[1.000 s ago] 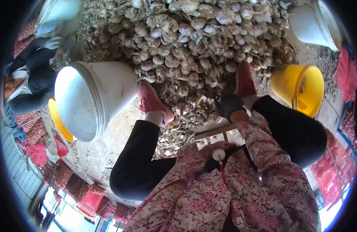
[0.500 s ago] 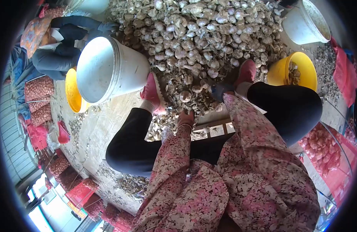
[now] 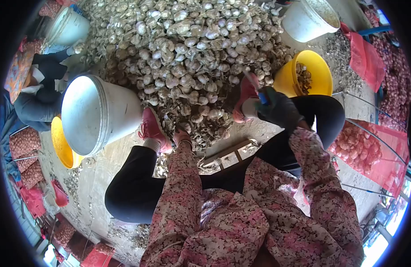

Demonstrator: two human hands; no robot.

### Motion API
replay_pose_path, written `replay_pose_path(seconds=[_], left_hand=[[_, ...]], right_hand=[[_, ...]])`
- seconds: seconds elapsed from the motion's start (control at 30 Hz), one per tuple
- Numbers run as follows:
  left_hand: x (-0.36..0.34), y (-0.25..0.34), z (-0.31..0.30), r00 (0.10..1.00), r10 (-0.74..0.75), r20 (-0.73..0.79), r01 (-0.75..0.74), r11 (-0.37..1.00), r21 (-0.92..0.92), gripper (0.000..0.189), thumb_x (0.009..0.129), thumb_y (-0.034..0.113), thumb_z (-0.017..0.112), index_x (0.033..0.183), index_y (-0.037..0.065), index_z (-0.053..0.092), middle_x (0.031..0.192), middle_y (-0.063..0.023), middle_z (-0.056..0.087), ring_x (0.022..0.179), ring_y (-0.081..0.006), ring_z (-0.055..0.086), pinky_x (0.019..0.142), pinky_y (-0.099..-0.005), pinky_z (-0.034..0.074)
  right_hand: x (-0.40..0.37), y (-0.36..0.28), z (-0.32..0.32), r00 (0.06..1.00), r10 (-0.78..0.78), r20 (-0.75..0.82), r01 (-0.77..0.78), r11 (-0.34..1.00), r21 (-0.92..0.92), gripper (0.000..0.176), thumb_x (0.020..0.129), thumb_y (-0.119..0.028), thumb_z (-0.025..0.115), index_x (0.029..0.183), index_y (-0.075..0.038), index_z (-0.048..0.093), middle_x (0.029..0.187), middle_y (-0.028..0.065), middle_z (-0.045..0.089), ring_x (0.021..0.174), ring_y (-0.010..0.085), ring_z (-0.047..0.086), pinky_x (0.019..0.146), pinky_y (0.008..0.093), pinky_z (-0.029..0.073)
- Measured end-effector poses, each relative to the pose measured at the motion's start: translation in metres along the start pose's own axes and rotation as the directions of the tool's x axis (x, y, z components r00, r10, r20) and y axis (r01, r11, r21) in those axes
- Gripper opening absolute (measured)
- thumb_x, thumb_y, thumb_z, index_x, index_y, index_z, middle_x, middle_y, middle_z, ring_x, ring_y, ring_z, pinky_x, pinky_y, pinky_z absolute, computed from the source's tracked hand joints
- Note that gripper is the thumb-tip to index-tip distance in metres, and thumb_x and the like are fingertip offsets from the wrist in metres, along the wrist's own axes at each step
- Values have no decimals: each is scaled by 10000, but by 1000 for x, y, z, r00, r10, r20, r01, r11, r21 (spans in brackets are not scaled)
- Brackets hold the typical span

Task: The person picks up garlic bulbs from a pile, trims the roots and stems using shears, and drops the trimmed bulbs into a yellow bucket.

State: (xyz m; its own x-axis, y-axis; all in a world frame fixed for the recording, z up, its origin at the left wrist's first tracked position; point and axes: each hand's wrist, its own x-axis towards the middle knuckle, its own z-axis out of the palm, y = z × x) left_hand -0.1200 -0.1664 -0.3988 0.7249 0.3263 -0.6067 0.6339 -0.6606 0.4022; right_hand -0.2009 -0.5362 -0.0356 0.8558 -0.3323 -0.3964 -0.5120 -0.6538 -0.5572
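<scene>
My left hand (image 3: 182,135), bare, is low at the near edge of a big heap of garlic bulbs (image 3: 178,58), beside my pink left shoe (image 3: 153,129). Its fingers are too small and shaded to show whether they hold a bulb. My right hand (image 3: 281,108) wears a dark glove and is closed around a blue-handled knife (image 3: 262,97). The blurred narrow blade points up and away, over my right shoe (image 3: 245,98). Just beyond that hand stands a yellow bucket (image 3: 321,73) with some garlic pieces inside.
A white bucket (image 3: 120,111) lies tilted at my left, with another yellow bucket (image 3: 65,147) behind it. One more white bucket (image 3: 299,22) is at the back right. A co-worker (image 3: 34,102) sits at the left. Red net sacks of garlic (image 3: 357,147) stand at the right.
My right hand has lifted away from the heap to the right, bringing the knife into sight. My left hand remains low by the heap's edge. The view has shifted rightward.
</scene>
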Motion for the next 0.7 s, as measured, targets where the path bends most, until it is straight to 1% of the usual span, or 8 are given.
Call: replay_pose_path(seconds=[0.03,0.07,0.1,0.17,0.23,0.37,0.47,0.7], left_hand=[[1,2,-3,1000,-10,-14,10,1000,1,537,893,394,495,1348,112,455,1238,-203,552,1075,-384,557,879,-434,471],[-2,5,-6,947,-204,247,310,780,-544,503,905,431,461,1295,117,506,1262,-177,550,1166,-347,492,933,-453,424],[-6,4,-10,822,-185,539,569,226,-790,493,917,468,427,1242,122,557,1287,-151,549,1256,-309,427,987,-473,378],[38,-77,35,859,453,240,-368,870,-327,577,874,570,460,1290,170,479,1285,-82,524,1137,-333,496,899,-453,459],[-59,19,-27,852,78,518,518,17,-855,517,801,497,542,1203,172,551,1296,-70,537,1114,-291,534,911,-455,448],[-136,100,-87,789,-141,598,605,10,-796,493,821,453,527,1175,112,561,1213,-94,567,1095,-316,538,972,-464,425],[-139,113,-95,748,129,651,658,-275,-701,366,872,320,549,1089,26,553,1122,-175,574,1004,-344,574,862,-494,487],[-167,183,-128,658,510,554,718,-203,-666,347,879,366,572,1064,79,634,1040,-74,667,981,-261,618,863,-433,485]], right_hand=[[11,2,15,997,-82,-17,82,997,10,481,758,-385,693,1077,-63,529,895,172,645,822,332,648,739,404,495],[21,-15,27,997,-8,76,2,997,76,482,753,-371,697,1081,-72,511,918,174,639,839,340,640,736,418,490],[35,-18,50,995,-18,95,10,996,87,482,753,-371,697,1081,-72,511,918,174,639,839,340,640,736,418,490],[76,-10,118,964,-266,-13,267,960,87,452,756,-362,695,1050,-75,505,918,173,635,836,350,631,707,439,483],[106,-22,169,953,-301,-21,302,951,62,445,748,-335,708,1051,-81,504,878,166,627,829,357,627,710,440,479],[143,-38,233,933,-360,0,356,922,-154,426,717,-263,726,1042,-93,508,845,143,622,824,372,619,721,458,478],[161,-33,246,936,-353,13,351,926,-140,410,698,-224,733,1034,-115,523,867,114,632,835,347,627,722,466,477],[108,-36,62,938,-124,-323,185,968,168,330,791,-231,659,1076,-121,534,871,144,647,799,333,647,696,421,506]])
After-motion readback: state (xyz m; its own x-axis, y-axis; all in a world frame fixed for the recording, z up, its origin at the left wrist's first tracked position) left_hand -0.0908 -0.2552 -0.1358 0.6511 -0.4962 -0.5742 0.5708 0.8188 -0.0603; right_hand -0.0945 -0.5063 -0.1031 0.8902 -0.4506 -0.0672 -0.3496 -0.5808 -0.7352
